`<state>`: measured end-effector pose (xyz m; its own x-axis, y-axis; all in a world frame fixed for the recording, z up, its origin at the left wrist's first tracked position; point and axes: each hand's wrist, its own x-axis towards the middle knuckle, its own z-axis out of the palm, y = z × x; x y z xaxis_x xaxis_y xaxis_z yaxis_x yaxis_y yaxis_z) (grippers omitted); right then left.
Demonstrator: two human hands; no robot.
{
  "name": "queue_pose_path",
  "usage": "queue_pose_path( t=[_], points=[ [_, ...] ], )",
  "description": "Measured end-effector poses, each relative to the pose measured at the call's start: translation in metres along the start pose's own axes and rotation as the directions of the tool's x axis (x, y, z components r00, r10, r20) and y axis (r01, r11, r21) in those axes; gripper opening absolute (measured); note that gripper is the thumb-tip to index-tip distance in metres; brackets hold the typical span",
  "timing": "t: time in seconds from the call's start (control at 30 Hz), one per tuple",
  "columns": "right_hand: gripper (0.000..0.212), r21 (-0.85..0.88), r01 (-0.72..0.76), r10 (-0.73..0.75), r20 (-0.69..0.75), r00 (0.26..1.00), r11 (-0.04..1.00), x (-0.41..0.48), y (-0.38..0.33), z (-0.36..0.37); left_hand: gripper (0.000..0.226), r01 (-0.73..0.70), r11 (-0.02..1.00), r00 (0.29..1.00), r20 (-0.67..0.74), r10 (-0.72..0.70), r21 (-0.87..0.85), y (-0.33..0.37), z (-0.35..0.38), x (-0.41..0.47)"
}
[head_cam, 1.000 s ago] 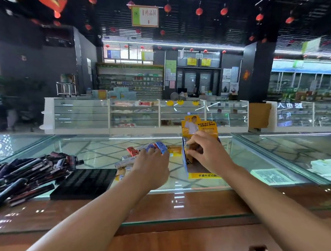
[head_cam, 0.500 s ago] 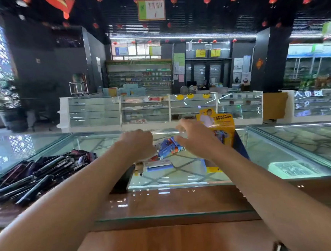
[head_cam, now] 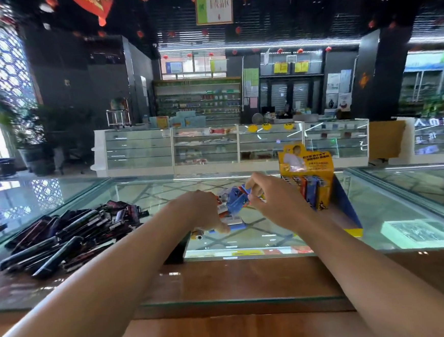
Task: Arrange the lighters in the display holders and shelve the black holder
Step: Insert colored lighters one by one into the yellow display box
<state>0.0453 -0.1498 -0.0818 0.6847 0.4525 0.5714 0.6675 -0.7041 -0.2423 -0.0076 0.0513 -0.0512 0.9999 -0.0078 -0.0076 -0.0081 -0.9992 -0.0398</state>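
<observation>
Glass counter (head_cam: 394, 208), forearms stretched forward, left hand (head_cam: 202, 213) clutching lighters (head_cam: 231, 210) — right hand (head_cam: 275, 205) pinching a blue lighter (head_cam: 243, 193).

L hand (head_cam: 201, 212), R hand (head_cam: 275, 204) — both curled

Blue lighters (head_cam: 235, 201) held in bunch; yellow holder (head_cam: 311, 161) upright beside, partly filled; dark lighters (head_cam: 69, 238) piled left

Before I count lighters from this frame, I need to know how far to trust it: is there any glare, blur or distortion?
Head view: bright reflections streak the glass countertop. Head view: the blue lighters at centre are smeared, and the dark lighter pile is soft. Head view: the wide-angle lens bends straight lines toward the frame's sides.
</observation>
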Motion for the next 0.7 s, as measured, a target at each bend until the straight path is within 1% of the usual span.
queue_pose_path(
  t=[0.1,0.17,0.3,0.43,0.57,0.7],
  points=[
    [0.01,0.002,-0.007,0.007,0.0,1.0,1.0,-0.002,0.002,-0.001,0.05,-0.005,1.0,1.0,-0.004,0.005,0.017,0.006,-0.004,-0.002],
    [0.01,0.008,-0.002,0.002,-0.013,1.0,1.0,-0.003,0.001,-0.001,0.043,-0.015,1.0,1.0,-0.019,0.015,0.006,0.008,-0.004,-0.002],
    [0.009,-0.033,0.014,-0.015,-0.027,1.0,0.999,-0.004,-0.003,0.0,0.036,-0.053,0.998,0.999,0.007,0.053,-0.037,0.009,-0.001,0.001],
    [0.013,-0.07,0.012,-0.012,0.001,1.0,0.997,-0.006,-0.004,0.0,0.038,-0.129,0.989,0.992,-0.016,0.128,-0.07,0.013,0.005,0.004],
    [0.012,-0.075,0.02,-0.019,0.007,1.0,0.997,-0.007,-0.004,0.0,0.039,-0.19,0.981,0.981,-0.031,0.19,-0.022,0.014,0.008,0.003],
    [0.01,-0.079,0.006,-0.005,0.008,1.0,0.997,-0.006,-0.004,0.001,0.029,-0.232,0.966,0.965,-0.1,0.244,0.117,0.018,0.012,-0.002]
  ],
)
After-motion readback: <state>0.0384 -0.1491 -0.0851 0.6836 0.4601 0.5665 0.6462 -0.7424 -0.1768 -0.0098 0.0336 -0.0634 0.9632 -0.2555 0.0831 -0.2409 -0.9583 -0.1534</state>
